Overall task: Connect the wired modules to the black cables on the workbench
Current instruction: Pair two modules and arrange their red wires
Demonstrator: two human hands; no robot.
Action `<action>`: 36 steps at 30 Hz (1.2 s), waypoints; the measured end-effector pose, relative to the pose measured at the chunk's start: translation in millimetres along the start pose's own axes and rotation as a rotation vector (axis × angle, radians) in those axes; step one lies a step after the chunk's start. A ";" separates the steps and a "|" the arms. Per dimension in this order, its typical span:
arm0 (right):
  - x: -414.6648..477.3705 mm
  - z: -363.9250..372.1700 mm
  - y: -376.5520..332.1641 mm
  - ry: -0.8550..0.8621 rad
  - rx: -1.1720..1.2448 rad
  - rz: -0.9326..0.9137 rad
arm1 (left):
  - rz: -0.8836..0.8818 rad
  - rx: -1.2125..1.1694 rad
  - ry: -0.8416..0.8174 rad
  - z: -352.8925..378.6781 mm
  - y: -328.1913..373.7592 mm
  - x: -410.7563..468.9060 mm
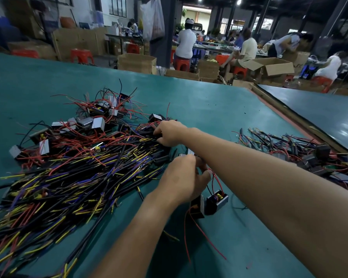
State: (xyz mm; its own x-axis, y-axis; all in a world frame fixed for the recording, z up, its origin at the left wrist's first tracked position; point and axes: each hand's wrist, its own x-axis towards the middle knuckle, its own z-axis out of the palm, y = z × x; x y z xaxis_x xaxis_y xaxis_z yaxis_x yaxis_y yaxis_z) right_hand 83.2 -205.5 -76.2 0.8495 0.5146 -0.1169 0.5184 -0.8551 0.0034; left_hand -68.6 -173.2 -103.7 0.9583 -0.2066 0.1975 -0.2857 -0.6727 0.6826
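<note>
Fingers of the right hand [169, 133] curl round black cables [88, 177] heaped on the green worktop [209, 101]. The left hand [184, 177] pinches the red wires [216, 182] of two wired modules [217, 199] lying just beside it.

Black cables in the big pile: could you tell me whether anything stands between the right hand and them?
Nothing visible does: the right hand touches the black cables at the pile's far side. Red wires from loose modules lie tangled across them nearby.
</note>
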 end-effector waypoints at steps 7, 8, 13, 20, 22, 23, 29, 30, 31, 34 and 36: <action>1.5 -3.7 -0.8 -0.012 -0.123 -0.113 | 0.022 0.011 0.001 -0.4 -0.1 0.4; 2.0 -3.9 -1.2 -0.021 -0.149 -0.119 | 0.025 0.009 0.000 -0.9 -0.2 0.4; 3.8 -6.4 4.0 -0.018 -0.140 -0.106 | 0.028 -0.004 -0.018 -2.8 -0.3 -0.3; -8.8 -11.7 15.7 0.037 -0.060 -0.055 | -0.008 -0.060 -0.032 -6.4 0.7 -1.9; -17.2 -17.0 22.9 0.062 -0.043 -0.027 | -0.020 -0.047 -0.031 -7.0 1.3 -2.1; -23.0 -19.9 26.5 0.082 -0.026 -0.020 | -0.029 -0.044 -0.028 -7.5 1.6 -2.1; -79.6 -35.2 39.4 0.221 0.326 0.054 | -0.063 -0.117 -0.003 -8.8 2.5 -2.8; -92.9 -33.2 44.5 0.281 0.487 0.080 | -0.065 -0.131 0.006 -9.4 2.2 -2.4; -108.1 -29.1 50.0 0.333 0.612 0.115 | -0.063 -0.142 0.014 -9.7 1.7 -2.0; -150.2 -1.0 68.3 0.335 0.675 0.249 | -0.044 -0.247 0.003 -11.7 0.4 -0.2; -170.5 21.5 74.4 0.239 0.586 0.350 | -0.042 -0.399 -0.040 -12.9 1.4 -0.7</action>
State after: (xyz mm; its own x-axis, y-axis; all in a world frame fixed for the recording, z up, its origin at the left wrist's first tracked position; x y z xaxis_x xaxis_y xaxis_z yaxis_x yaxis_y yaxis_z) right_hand -25.2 -358.2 -77.4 0.9891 0.1468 0.0139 0.1310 -0.8315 -0.5399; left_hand -69.5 -164.8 -93.9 0.9657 -0.2179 0.1413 -0.2132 -0.3544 0.9105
